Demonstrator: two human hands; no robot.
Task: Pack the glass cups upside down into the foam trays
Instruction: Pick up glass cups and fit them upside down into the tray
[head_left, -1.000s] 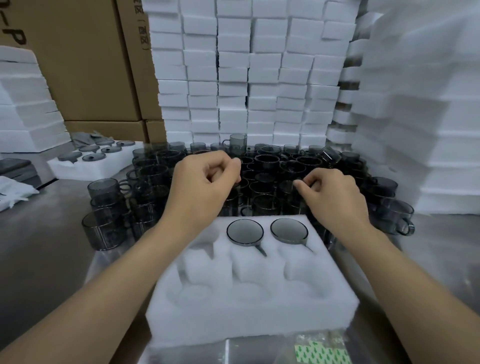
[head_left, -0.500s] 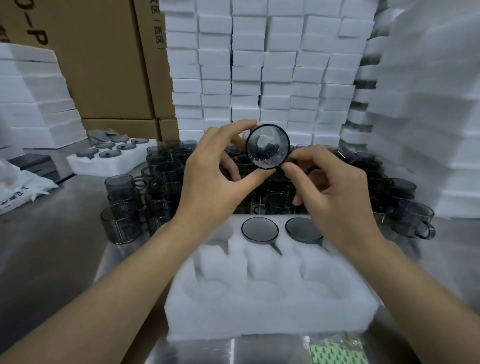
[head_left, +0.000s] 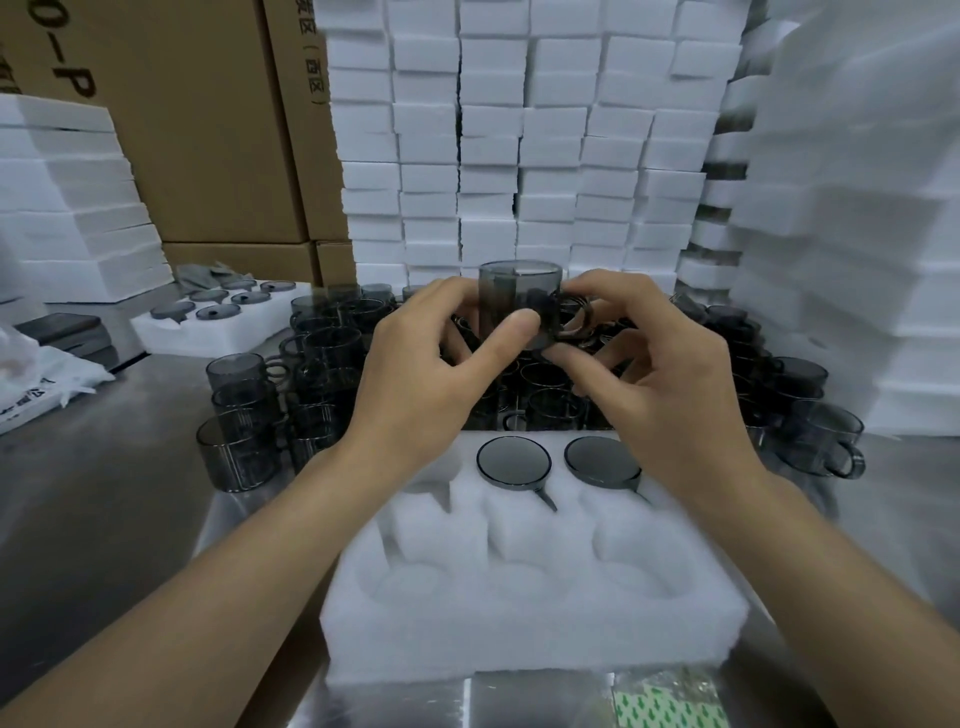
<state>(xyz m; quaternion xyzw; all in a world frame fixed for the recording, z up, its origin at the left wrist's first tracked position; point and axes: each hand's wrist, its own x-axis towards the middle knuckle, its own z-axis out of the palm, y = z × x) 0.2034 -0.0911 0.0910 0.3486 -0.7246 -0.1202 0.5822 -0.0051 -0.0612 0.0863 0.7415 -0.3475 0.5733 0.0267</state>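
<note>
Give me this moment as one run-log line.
hands: left hand, right hand gripping smoky grey glass cup | white foam tray: two inverted cups, back row

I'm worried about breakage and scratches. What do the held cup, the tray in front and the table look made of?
The cup looks like smoky grey glass, glossy: you see through its wall. The tray: white foam, matte, grainy, with moulded pockets. The table: probably brushed stainless steel, given dull grey reflections.

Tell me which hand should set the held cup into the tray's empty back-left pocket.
Left, likely. The left hand grips the cup body above that pocket; the right hand holds its handle side over the packed cups.
</note>
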